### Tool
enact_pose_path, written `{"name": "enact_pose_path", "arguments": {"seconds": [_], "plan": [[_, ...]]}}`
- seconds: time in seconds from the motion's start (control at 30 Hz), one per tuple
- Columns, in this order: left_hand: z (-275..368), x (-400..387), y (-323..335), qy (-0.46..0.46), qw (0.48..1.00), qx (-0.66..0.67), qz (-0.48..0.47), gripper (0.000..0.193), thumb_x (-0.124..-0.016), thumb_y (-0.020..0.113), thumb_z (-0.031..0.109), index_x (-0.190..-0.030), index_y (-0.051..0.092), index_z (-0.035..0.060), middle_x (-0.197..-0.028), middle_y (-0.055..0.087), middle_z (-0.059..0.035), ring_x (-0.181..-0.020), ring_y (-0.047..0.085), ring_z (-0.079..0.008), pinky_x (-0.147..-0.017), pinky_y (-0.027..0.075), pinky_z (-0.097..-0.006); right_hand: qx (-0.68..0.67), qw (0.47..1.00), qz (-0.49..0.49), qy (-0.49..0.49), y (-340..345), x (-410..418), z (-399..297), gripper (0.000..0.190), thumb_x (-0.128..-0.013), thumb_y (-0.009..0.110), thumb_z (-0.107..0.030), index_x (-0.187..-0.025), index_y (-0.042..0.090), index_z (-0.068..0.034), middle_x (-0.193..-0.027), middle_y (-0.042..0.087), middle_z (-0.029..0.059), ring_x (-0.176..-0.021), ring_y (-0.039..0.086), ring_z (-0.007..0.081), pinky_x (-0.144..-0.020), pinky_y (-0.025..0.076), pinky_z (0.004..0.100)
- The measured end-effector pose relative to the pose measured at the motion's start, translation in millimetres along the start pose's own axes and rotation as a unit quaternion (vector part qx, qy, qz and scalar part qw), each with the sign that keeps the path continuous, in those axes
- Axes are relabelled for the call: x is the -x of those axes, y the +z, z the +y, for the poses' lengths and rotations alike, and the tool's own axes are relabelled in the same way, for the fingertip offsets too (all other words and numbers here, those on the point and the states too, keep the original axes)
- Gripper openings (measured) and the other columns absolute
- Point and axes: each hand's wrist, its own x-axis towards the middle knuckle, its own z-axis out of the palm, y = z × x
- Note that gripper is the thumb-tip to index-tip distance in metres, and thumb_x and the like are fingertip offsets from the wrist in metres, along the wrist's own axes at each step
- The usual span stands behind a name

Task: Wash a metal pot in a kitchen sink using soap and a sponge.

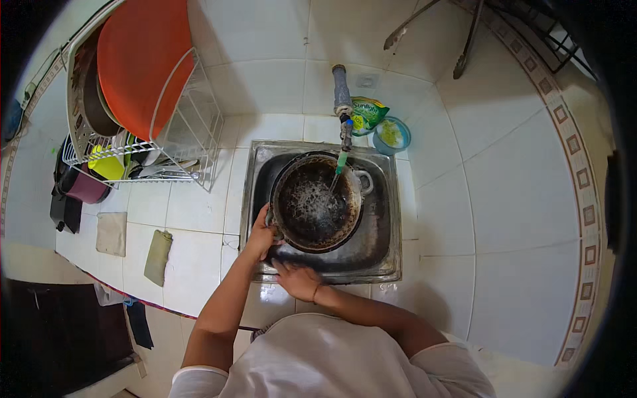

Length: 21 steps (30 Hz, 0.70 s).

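A blackened metal wok (318, 204) stands in the sink basin (378, 258), with water splashing in it from the tap (343, 132). My left hand (262, 235) grips the handle at the wok's left side. My right hand (297, 280) rests over the sink's front rim, a little below the wok, with its fingers partly spread and holding nothing that I can see. The wok's other handle (367, 182) points right. Behind the sink, right of the tap, are a green dish soap pouch (367, 115) and a blue tub (392, 136) with something yellow-green and foamy inside.
A white wire dish rack (171, 166) at the left holds a large orange tray (144, 64), pans and cutlery. Two folded cloths, one beige (111, 234) and one green (158, 257), lie on the tiled counter. A tiled wall stands at the right.
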Motion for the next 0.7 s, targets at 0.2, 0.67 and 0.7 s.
{"name": "enact_pose_path", "arguments": {"seconds": [0.2,0.67,0.7], "plan": [[-6,12,2,-0.037,0.998,0.048,0.028,0.066,-0.08,0.037,-0.008,-0.138,0.017,0.0174,-0.119,0.048,-0.0111,-0.09,0.057,-0.0227,-0.066,0.054,-0.0402,0.003,0.963,-0.228,0.143,-76,55,99,0.045,-0.089,0.032,-0.043,-0.095,0.061,-0.009,-0.075,0.06,0.019,-0.082,0.059,0.0328,-0.07,0.047,0.0435],[-40,-10,-6,-0.026,0.997,-0.034,0.064,0.055,-0.087,0.048,0.007,-0.135,0.022,0.0133,-0.111,0.051,-0.0169,-0.088,0.059,-0.027,-0.056,0.057,-0.0398,0.255,0.949,-0.023,0.183,-35,-55,139,0.056,-0.088,0.036,-0.045,-0.133,0.032,-0.011,-0.142,0.009,0.0186,-0.131,0.005,0.0356,-0.105,0.003,0.0518],[-38,-11,-4,-0.025,0.997,-0.033,0.065,0.055,-0.087,0.048,0.007,-0.135,0.022,0.0133,-0.111,0.051,-0.0169,-0.088,0.059,-0.027,-0.056,0.057,-0.0398,0.2,0.948,-0.167,0.18,-42,-62,131,0.058,-0.088,0.035,-0.045,-0.136,0.026,-0.012,-0.143,0.009,0.0181,-0.132,0.005,0.0356,-0.105,0.004,0.0517]]}}
